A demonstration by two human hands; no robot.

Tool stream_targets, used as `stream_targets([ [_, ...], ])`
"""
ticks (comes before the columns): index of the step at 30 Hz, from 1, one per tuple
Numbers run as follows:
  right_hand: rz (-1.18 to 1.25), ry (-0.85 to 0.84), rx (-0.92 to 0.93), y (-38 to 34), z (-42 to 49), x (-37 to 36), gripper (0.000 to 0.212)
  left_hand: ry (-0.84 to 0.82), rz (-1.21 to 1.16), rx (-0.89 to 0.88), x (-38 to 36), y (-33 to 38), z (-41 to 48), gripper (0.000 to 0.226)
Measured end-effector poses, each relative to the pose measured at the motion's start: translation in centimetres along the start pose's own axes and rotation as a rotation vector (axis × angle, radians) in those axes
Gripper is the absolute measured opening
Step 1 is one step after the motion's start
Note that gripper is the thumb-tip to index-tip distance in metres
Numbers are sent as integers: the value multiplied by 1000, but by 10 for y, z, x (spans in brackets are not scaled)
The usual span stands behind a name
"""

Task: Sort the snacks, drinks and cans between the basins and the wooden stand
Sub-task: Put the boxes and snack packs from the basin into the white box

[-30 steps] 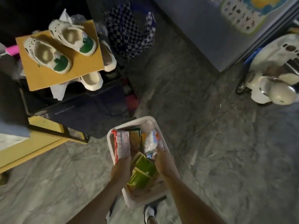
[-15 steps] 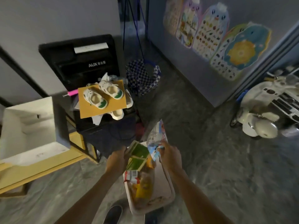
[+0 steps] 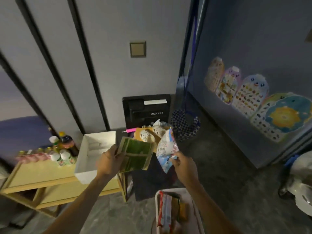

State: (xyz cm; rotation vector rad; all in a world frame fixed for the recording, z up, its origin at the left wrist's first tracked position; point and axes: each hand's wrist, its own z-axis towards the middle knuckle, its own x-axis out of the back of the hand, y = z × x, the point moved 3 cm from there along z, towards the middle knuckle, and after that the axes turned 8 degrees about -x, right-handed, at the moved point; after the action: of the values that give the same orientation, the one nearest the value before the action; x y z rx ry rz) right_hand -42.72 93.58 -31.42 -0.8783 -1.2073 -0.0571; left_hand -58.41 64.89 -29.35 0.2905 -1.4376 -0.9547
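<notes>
We see left hand point(image 3: 108, 163) fingers curled round green packets point(image 3: 136, 155); right hand point(image 3: 183, 166) fingers pinching blue-white snack bag point(image 3: 166, 147); both near white basin point(image 3: 89, 176) on wooden stand point(image 3: 38, 174).

The white basin point(image 3: 197, 218) is cut off by the lower edge, its packets point(image 3: 166, 211) blurred. Bottles point(image 3: 62, 149) at the worktop's point(image 3: 42, 174) left end smear together, labels unreadable. Print on the green packets point(image 3: 136, 156) is illegible.
</notes>
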Motion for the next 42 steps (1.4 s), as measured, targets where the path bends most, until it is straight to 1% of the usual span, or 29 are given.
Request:
stream_targets([
  [4, 50, 25, 69, -67, 16, -35, 21, 117, -34, 15, 63, -33, 19, 19],
  [8, 34, 83, 129, -137, 28, -75, 19, 162, -36, 76, 104, -92, 44, 9],
  [10, 9, 95, 146, -167, 32, -96, 20, 182, -73, 108, 117, -118, 54, 17],
  [11, -7, 84, 162, -181, 34, -107, 22, 197, -95, 122, 123, -126, 57, 24],
  [13, 1, 35, 169, -204, 38, -127, 25, 223, -103, 138, 130, -142, 63, 29],
  [16, 21, -48, 139, -231, 42, -154, 25, 226, -116, 198, 130, -172, 72, 29],
  [18, 28, -92, 134, -244, 48, -171, 27, 234, -118, 224, 126, -188, 78, 23],
  [20, 85, -197, 104, -251, 55, -189, 21, 245, -129, 242, 118, -201, 84, 11],
  [21, 94, -230, 100, -251, 61, -199, 19, 254, -135, 256, 113, -204, 86, 9],
  [22, 80, -227, 107, -252, 67, -209, 19, 264, -143, 273, 107, -210, 89, 10],
  [24, 0, -184, 137, -254, 77, -227, 25, 292, -169, 327, 93, -221, 94, 12],
  [27, -22, -213, 142, -255, 95, -259, 29, 336, -288, 442, 68, -235, 100, 11],
  [31, -47, -334, 145, -249, 118, -304, 35, 492, -469, 659, 34, -248, 101, 9],
  [33, -56, -366, 151, -245, 124, -325, 37, 563, -523, 721, 18, -257, 100, 8],
  [35, -78, -390, 138, -238, 130, -348, 39, 602, -529, 778, -2, -273, 98, 13],
  [38, -115, -443, 90, -225, 135, -375, 40, 584, -462, 844, -30, -294, 93, 8],
  [42, -127, -480, 58, -216, 139, -387, 42, 574, -381, 870, -47, -315, 91, 9],
])
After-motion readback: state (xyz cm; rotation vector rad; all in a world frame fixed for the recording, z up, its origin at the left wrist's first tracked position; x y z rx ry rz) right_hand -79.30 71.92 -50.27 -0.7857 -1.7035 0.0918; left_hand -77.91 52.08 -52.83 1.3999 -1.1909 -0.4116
